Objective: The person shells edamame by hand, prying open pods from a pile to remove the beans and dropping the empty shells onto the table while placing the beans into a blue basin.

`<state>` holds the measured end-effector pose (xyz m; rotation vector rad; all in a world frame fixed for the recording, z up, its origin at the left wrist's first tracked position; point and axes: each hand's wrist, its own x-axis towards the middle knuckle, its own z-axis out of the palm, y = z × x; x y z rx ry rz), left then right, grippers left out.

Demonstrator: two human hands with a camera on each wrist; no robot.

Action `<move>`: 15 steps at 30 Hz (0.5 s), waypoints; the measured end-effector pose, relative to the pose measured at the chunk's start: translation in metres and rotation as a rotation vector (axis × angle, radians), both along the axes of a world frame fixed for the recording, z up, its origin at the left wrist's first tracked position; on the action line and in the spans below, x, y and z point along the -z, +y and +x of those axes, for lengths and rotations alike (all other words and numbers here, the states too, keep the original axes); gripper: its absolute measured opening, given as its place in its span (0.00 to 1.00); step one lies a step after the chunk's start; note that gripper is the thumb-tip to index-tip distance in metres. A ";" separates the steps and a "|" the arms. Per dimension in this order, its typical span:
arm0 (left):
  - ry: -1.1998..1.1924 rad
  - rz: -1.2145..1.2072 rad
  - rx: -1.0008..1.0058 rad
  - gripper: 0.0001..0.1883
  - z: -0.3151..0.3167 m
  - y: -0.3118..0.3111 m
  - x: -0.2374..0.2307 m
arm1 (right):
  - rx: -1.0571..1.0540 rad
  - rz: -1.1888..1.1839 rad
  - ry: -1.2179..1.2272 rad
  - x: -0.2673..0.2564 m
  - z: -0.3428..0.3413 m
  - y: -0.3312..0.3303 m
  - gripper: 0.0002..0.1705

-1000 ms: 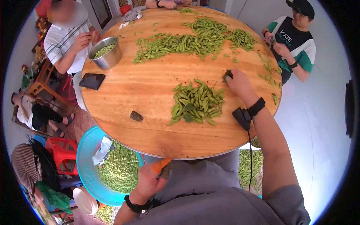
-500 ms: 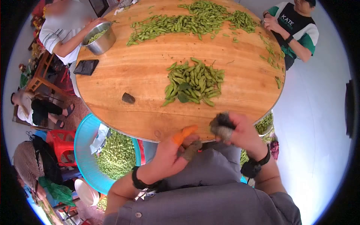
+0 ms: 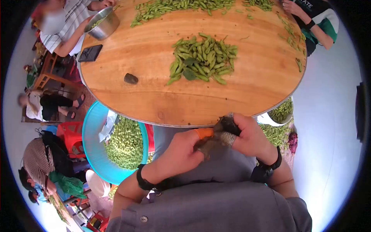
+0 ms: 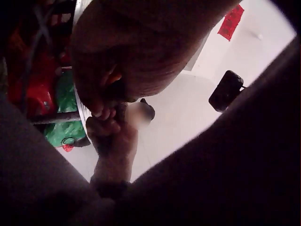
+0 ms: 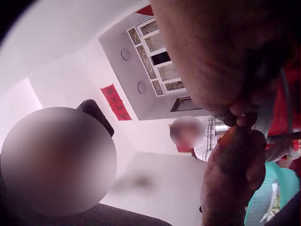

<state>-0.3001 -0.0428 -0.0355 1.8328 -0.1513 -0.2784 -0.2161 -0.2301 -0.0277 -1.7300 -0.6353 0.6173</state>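
Over the lap, just below the table's front edge, the two hands meet at their fingertips. My left hand (image 3: 179,152) has an orange wrap (image 3: 204,133) on one finger and a grey-brown covering on the thumb. Dark material (image 3: 229,125) covers fingers of my right hand (image 3: 251,136), and its thumb has a grey wrap (image 3: 228,138). Fingers of both hands are bent; whether anything is pinched between them cannot be told. Both wrist views show the hands close together but dark. Beyond them, a pile of green pods (image 3: 208,58) with a leaf (image 3: 189,73) lies on the table (image 3: 147,104).
A dark piece (image 3: 131,79), a phone (image 3: 90,53) and a metal pot (image 3: 102,24) stand or lie at left. More pods (image 3: 181,8) cover the far table. Below are a turquoise basket (image 3: 87,135) of shelled beans and a white bucket (image 3: 265,119) of pods. People sit around.
My right hand has come back from beside the pod pile to the lap, and my left hand has moved right to meet it. The head view has tilted downward.
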 end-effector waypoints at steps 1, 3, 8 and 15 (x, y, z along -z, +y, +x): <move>0.073 -0.016 0.024 0.16 0.001 0.000 -0.001 | -0.018 0.000 -0.084 0.001 -0.001 -0.001 0.12; 0.208 -0.137 -0.041 0.18 0.004 -0.001 -0.008 | 0.010 0.016 0.032 0.002 -0.005 -0.002 0.14; 0.329 -0.383 -0.194 0.19 0.006 -0.007 -0.008 | 0.002 -0.084 0.055 -0.008 -0.015 -0.010 0.21; 0.177 -0.298 -0.207 0.15 0.006 -0.017 -0.001 | -0.032 -0.060 -0.209 -0.009 -0.021 -0.014 0.27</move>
